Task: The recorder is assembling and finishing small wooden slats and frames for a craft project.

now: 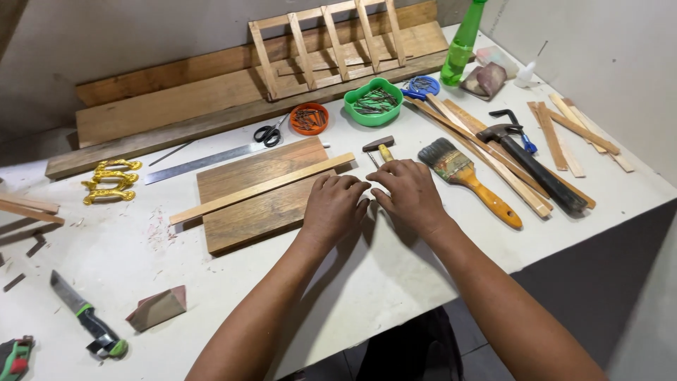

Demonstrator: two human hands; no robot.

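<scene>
Both hands, left hand point(333, 207) and right hand point(411, 194), are resting flat, fingers extended, gripping nothing, beside the small hammer point(381, 149); sweeping outward risks knocking the paintbrush point(469, 180).

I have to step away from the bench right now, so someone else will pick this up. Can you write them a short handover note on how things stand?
Left hand and right hand lie palm-down side by side on the white table, fingertips nearly meeting; what is under them cannot be seen.
Left of the hands a thin wooden strip lies diagonally across a wooden board.
Just beyond the hands lies a small hammer; a paintbrush lies to the right.
The strip lies loose; no fastening shows.
A green bowl of nails sits further back.
</scene>
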